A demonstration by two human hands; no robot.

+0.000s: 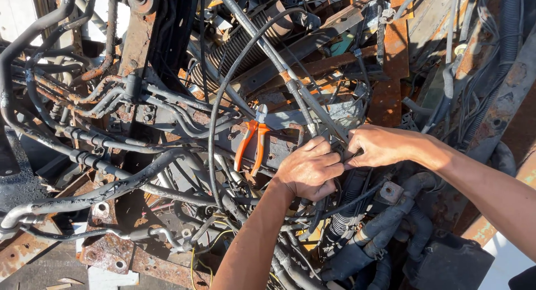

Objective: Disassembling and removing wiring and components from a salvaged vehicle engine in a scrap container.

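Both hands meet at mid-scene over a rusty frame (391, 55) tangled with hoses. The left hand (310, 168) is clenched around a thin black cable (268, 47); the right hand (379, 146) pinches it just beside. Orange-handled pliers (251, 142) lie left, near the hands.

Outdoor scrapyard, stripped vehicle wreck in sunlight.
Rusty frame rails (391, 61), with tangled black hoses (111, 186) and orange-handled pliers (251, 145) left of them.
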